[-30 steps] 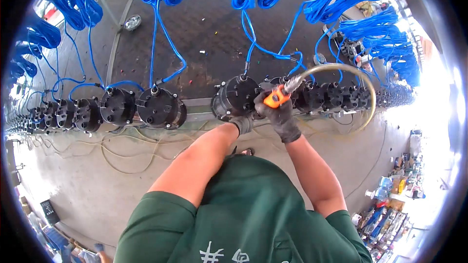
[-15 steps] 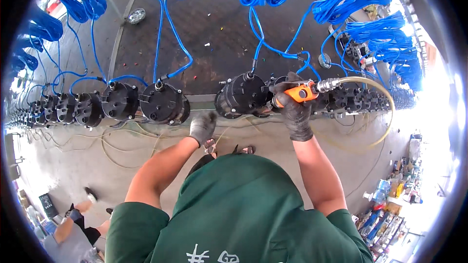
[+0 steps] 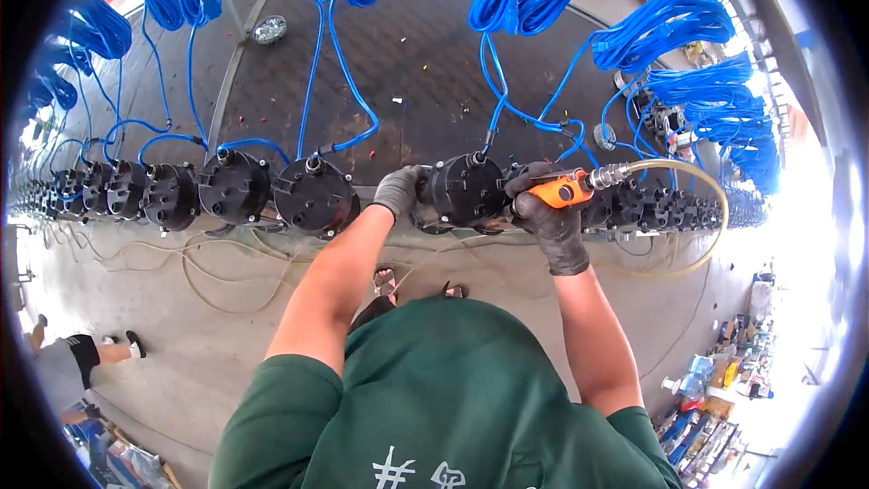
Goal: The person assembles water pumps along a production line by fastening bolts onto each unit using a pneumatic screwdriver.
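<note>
My right hand (image 3: 550, 226), in a dark glove, is closed round an orange air tool (image 3: 559, 190). A metal coupling joins the tool to a clear yellowish hose (image 3: 722, 186) that loops down on the right. Just left of the tool stands a black round housing (image 3: 469, 188) with a blue cable leaving its top. My left hand (image 3: 398, 190), in a grey glove, grips the left side of this housing; its fingertips are partly hidden. The tool's tip lies behind my right fingers, close to the housing's right side. Another black housing (image 3: 315, 199) stands left of my left hand.
Several similar housings run along the bench edge both ways. Coiled blue cables (image 3: 665, 27) hang above the dark bench top (image 3: 407, 63). Pale hoses (image 3: 195, 281) trail on the floor. Another person (image 3: 68, 362) is at the lower left. Clutter (image 3: 697, 398) lies at the lower right.
My left hand has moved up and right from the gap onto the housing's side. The right hand keeps the air tool in nearly the same place. The other person has shifted left.
</note>
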`<state>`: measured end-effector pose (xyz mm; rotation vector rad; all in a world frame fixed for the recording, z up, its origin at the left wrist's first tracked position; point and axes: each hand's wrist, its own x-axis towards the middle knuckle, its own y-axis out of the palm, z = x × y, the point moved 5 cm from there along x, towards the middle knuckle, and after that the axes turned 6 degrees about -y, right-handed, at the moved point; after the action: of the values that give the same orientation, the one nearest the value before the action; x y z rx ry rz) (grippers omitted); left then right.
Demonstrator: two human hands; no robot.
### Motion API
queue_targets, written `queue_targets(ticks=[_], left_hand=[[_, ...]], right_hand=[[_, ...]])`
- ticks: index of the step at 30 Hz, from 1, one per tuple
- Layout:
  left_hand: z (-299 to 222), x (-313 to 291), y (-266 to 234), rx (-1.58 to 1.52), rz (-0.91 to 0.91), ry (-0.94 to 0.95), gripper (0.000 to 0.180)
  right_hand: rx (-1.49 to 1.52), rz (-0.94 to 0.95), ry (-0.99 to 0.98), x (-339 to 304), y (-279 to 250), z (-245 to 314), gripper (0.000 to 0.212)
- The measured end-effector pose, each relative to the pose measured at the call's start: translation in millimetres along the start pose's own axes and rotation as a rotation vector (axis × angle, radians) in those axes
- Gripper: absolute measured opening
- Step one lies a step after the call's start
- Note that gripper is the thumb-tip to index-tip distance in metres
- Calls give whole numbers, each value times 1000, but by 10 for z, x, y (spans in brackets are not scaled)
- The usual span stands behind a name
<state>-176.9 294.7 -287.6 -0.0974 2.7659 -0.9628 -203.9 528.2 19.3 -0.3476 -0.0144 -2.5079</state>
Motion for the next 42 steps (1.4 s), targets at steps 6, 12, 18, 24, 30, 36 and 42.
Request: queue_targets(ticks=[6, 12, 18, 24, 30, 36, 42], left_hand=[[-569, -119, -303, 201, 19, -17, 36], [-664, -316, -381, 97, 3, -20, 34], [-655, -304, -376, 188, -42, -41, 31], [-680, -305, -450, 162, -46, -34, 26], [-694, -287, -387, 222, -14, -95, 28], [-663, -366, -351, 194, -30, -101, 33], [-489, -349, -288, 54, 1, -174, 41]], right_hand=[[-185, 15, -39, -126, -133, 35, 31], [46, -107, 139, -154, -231, -168, 26], [365, -144, 240, 14, -328, 38, 25], [180, 30, -116, 575, 446, 769, 27], [225, 4, 89, 731, 740, 113, 54], [232, 64, 166, 866, 811, -266, 53], [96, -62, 62, 915, 801, -124, 55]])
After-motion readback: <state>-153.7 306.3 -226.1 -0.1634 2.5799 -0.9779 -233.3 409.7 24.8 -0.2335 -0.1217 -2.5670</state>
